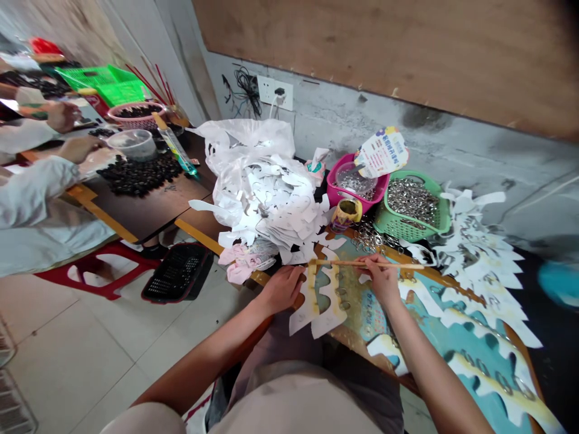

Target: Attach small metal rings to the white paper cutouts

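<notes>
Right hand point(382, 280): thumb and fingers pinched on 1 thin wooden stick point(362, 263), firm grip. Stick's long axis lies near-level across the view, tip pointing left, over the strips and just short of the left hand's knuckles.

Left hand point(281, 289): resting on the near end of 2 scalloped white paper strips point(326, 299), lying side by side and running away from the person. Can't tell if it's clenched on them or only pressing. Strips sit between the hands, at the edge of a paint-stained teal and yellow work board point(362, 319), with a yellowish smear down them. Small metal rings point(340, 291) sit along the strips, too small to count.

Right of the hands: 1 heap of similar paper strips point(479, 265) on the board. Behind: 1 green plastic basket point(411, 205) full of rings, 1 pink plastic basket point(357, 184) holding a clear tub, 1 printed card point(382, 152), and 1 white plastic bag point(253, 150) with paper offcuts.

Far left, a co-worker's 2 hands point(63, 116) are at a table point(149, 211) beside a pile of dark beads point(140, 175). 1 black plastic basket point(176, 272) on the tile floor.
</notes>
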Demonstrator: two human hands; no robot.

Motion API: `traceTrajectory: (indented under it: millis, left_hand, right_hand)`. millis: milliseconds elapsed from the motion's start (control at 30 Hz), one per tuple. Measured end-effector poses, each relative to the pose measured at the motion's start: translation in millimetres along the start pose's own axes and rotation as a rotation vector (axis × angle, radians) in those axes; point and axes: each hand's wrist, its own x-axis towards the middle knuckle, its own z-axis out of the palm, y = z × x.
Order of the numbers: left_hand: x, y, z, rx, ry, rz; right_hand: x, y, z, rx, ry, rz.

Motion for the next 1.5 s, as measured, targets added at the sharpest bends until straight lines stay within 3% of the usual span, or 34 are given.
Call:
traceTrajectory:
  millis: [267,600,733,967,1067,1500]
  left_hand:
    - [0,-1,1.3,-0.009,-0.002,-0.004]
    - [12,5,-12.9,0.032,-0.028,0.02]
    - [19,3,-20.2,0.065,-0.114,-0.01]
    - [19,-2,-17.8,0.063,-0.147,-0.039]
    - [19,-2,-17.5,0.068,-0.151,-0.044]
    - [19,-3,-15.2,0.07,-0.141,-0.051]
  right_hand:
    - [1,-3,-1,0.059,0.112,-0.06]
    - [-12,-2,-3,-0.128,-0.044,-0.123]
    - [-14,-10,-3,-0.23,-0.059,-0.217]
    - [-19,-18,-9,-0.28,-0.103,-0.261]
    - [-19,-22,-10,-0.315,-0.06,-0.3]
    - [-17,-40,4,-0.432,-0.137,-0.377]
